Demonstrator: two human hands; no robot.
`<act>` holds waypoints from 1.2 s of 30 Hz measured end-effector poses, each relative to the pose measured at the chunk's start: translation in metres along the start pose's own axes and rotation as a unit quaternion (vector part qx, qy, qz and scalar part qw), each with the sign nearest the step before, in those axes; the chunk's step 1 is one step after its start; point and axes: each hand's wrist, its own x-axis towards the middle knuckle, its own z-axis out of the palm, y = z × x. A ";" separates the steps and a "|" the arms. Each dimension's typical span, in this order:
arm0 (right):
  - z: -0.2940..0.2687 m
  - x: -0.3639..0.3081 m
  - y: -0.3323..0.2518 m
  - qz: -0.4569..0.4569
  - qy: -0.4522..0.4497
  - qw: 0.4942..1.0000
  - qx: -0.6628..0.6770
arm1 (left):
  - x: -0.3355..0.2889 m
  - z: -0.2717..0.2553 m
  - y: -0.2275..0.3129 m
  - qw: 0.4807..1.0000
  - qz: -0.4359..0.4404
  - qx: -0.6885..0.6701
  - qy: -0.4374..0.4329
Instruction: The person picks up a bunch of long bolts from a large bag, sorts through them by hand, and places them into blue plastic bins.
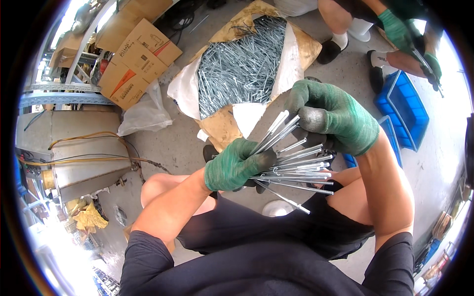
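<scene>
My left hand point(239, 165), in a green knit glove with darkened fingertips, is closed around a bunch of thin silvery metal rods point(301, 167). The rods fan out to the right from its thumb and fingers, and one tilts lower than the others. My right hand point(335, 116), gloved the same way, is closed, its thumb and fingers pinched at the ends of the upper rods. Its fingers partly hide those ends. Beyond both hands, a large heap of similar metal rods point(242, 64) lies in an opened carton with a white liner point(289, 61).
Flattened cardboard boxes point(136, 66) and a clear plastic bag point(148, 113) lie at left, near a metal cabinet point(84, 148) with hoses. Blue crates point(405, 111) stand at right. At the upper right, a co-worker's gloved hands point(397, 32) hold rods.
</scene>
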 end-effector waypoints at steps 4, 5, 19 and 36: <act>-0.001 0.002 0.009 0.007 0.023 1.000 -0.012 | 0.001 -0.004 -0.002 1.000 0.017 0.003 -0.020; -0.002 0.004 0.013 -0.003 0.027 0.999 -0.020 | 0.000 -0.003 -0.002 1.000 0.020 -0.006 -0.010; 0.005 -0.005 -0.010 0.040 0.123 0.988 -0.087 | -0.002 -0.011 -0.014 0.999 -0.004 -0.016 0.030; -0.001 -0.006 -0.011 -0.020 0.125 0.985 -0.119 | 0.005 -0.004 -0.003 0.999 -0.025 0.020 0.037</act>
